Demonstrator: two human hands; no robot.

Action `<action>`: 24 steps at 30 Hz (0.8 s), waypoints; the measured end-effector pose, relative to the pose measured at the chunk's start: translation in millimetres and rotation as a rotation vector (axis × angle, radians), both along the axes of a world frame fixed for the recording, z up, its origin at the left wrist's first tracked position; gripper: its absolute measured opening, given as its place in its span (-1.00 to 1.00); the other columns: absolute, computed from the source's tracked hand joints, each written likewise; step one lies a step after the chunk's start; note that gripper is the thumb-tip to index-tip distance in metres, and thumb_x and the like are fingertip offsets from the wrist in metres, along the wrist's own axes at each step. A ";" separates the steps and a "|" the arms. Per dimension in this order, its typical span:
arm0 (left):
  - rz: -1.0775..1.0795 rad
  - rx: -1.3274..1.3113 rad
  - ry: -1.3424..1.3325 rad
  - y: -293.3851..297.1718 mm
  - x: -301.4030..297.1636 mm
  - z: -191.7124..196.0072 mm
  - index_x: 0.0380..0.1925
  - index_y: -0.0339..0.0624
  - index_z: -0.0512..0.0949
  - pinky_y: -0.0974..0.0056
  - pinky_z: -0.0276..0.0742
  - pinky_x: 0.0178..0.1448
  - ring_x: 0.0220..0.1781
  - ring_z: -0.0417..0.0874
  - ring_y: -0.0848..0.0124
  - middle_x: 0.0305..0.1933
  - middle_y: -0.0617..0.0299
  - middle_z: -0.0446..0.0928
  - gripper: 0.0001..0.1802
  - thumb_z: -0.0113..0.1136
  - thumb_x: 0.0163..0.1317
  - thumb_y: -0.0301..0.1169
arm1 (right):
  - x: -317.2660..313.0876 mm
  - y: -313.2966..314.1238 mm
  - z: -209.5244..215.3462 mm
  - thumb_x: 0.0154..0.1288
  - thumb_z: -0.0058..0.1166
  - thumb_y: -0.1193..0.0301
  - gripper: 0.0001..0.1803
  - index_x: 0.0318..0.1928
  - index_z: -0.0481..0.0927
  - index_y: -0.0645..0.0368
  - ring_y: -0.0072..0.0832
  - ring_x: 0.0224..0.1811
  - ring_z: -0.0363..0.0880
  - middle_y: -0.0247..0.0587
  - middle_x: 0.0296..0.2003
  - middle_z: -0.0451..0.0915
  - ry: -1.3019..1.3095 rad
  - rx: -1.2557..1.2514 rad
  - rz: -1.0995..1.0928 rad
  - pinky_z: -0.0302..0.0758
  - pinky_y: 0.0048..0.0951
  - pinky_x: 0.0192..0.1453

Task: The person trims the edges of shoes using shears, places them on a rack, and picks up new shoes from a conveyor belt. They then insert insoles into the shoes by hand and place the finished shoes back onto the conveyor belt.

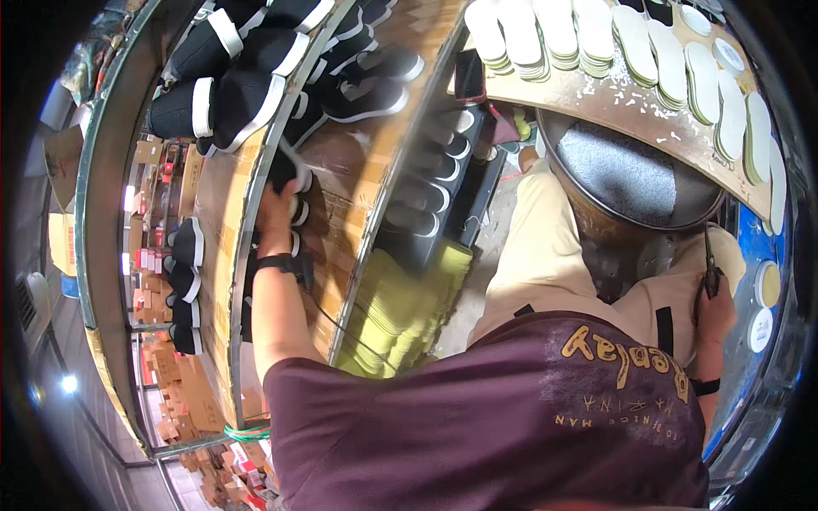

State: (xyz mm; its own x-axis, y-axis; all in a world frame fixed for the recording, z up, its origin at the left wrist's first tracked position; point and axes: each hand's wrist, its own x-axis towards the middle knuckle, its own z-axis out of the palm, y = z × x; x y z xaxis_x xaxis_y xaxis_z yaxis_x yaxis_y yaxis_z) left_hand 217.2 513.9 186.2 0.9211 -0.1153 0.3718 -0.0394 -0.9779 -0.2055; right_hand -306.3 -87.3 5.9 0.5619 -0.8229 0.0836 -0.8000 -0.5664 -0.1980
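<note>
My left hand (274,211) reaches into the shelf rack on the left. Its fingers are closed on a black shoe (283,167) with a white sole, partly hidden by the shelf edge. Other black shoes (247,100) with white soles crowd the shelf boards around it. Over by my right thigh, my right hand (717,308) is wrapped round a dark pair of scissors (711,262), blades pointing away from me.
Stacks of pale insoles (558,38) line a curved wooden board (588,89) strewn with white scraps. Beneath it sits a round black basin (630,175) between my knees. Yellow-green insole stacks (392,315) fill a lower shelf. Cardboard boxes (175,375) are piled beyond the rack.
</note>
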 end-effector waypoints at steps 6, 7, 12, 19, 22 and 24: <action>0.145 0.094 0.118 8.1 24.4 2.7 0.17 -0.43 0.39 0.03 0.33 0.35 0.31 0.39 -0.13 0.25 -0.34 0.37 -0.29 0.21 0.21 -0.05 | -2.7 4.9 6.0 0.20 0.18 0.16 -0.63 -0.05 0.51 0.03 0.02 -0.28 0.63 -0.01 -0.31 0.65 0.004 0.023 -0.020 0.53 -0.07 -0.27; 0.271 0.053 0.209 -9.2 33.1 4.6 0.19 -0.42 0.36 0.04 0.32 0.36 0.31 0.39 -0.11 0.26 -0.33 0.35 -0.28 0.20 0.21 -0.06 | -1.4 6.8 8.3 0.20 0.18 0.16 -0.63 -0.05 0.51 0.03 0.02 -0.28 0.63 -0.01 -0.31 0.65 0.002 0.018 -0.037 0.53 -0.07 -0.27; -0.184 0.004 -0.029 -101.6 34.6 -30.9 0.06 -0.31 0.50 0.05 0.36 0.31 0.22 0.47 -0.02 0.12 -0.16 0.50 -0.46 0.22 0.14 -0.19 | 3.8 9.4 7.2 0.16 0.20 0.16 -0.65 -0.13 0.53 0.09 0.03 -0.29 0.62 0.01 -0.33 0.64 -0.129 -0.061 0.009 0.52 -0.06 -0.24; -1.080 -0.377 0.066 -340.0 -70.1 -119.3 -0.14 -0.29 0.59 0.02 0.38 0.23 0.11 0.50 -0.03 0.00 -0.12 0.55 -0.68 0.27 0.06 -0.43 | 7.4 5.0 16.4 0.07 0.21 0.15 -0.67 -0.27 0.55 0.10 -0.01 -0.33 0.62 0.00 -0.41 0.63 -0.182 -0.041 -0.008 0.51 -0.05 -0.27; -1.159 -0.476 0.285 -422.9 -124.8 -166.1 -0.23 -0.26 0.62 0.07 0.43 0.13 0.02 0.53 0.01 -0.06 -0.06 0.58 -0.79 0.24 0.12 -0.44 | 3.1 0.4 11.0 0.06 0.20 0.16 -0.69 -0.28 0.57 0.10 -0.03 -0.33 0.63 -0.02 -0.43 0.63 -0.182 0.070 -0.084 0.52 -0.07 -0.26; -1.214 -0.463 0.391 -467.4 -155.2 -192.4 -0.30 -0.23 0.63 0.06 0.46 0.04 -0.06 0.57 0.04 -0.15 -0.01 0.60 -0.84 0.22 0.15 -0.41 | -2.9 2.4 8.5 0.05 0.21 0.17 -0.70 -0.30 0.58 0.10 -0.04 -0.33 0.62 -0.02 -0.43 0.63 -0.214 0.113 -0.161 0.52 -0.07 -0.26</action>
State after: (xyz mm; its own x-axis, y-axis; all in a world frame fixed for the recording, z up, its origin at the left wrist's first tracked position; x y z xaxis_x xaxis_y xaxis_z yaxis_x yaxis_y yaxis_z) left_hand 62.0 46.5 -6.2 0.3821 -0.8603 0.3374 -0.8986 -0.2607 0.3529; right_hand -309.2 -84.9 14.4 0.4030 -0.9109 0.0890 -0.8111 -0.4005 -0.4262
